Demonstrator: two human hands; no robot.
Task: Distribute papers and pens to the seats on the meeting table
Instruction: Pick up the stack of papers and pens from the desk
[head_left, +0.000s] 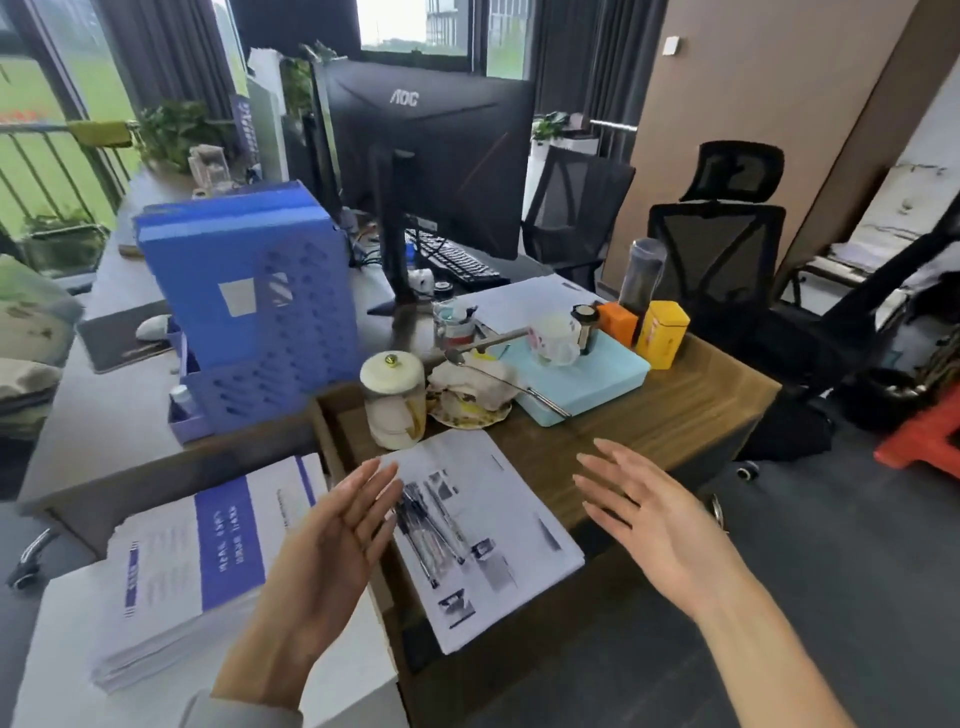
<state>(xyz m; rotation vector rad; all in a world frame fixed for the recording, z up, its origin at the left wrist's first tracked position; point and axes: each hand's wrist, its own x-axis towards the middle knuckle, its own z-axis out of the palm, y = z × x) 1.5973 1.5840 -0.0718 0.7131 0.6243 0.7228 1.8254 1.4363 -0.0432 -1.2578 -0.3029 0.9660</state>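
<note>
In the head view, my left hand (332, 540) is raised in the lower middle of the frame, palm turned toward the right, its fingers (363, 493) straight and slightly spread. It holds nothing; its fingertips overlap the left edge of the papers (493, 540) in the picture, but I cannot tell whether they touch the sheet or hover above it. My right hand (644, 514) is at the lower right, palm facing left, fingers stretched out and loosely fanned, empty and clear of the papers, over the edge of the worktop (675, 410).

The papers lie between my two hands, just below the centre of the frame: a white stack, set at an angle, printed with small dark pictures and grey lines of text that are too blurred to read. On top of the stack rest the pens (431, 525), a small bundle of clear-barrelled ones with dark tips, lying side by side; I cannot count them for certain.

At the lower left sits a second pile, booklets (192, 561) with a purple band on a white cover; their lower edge is hidden by my left forearm. A lidded jar (393, 400) stands just above the papers, near their top corner. A blue file holder (249, 296) fills the middle left, and a black monitor (426, 156) stands behind it, seen from the back.
</note>
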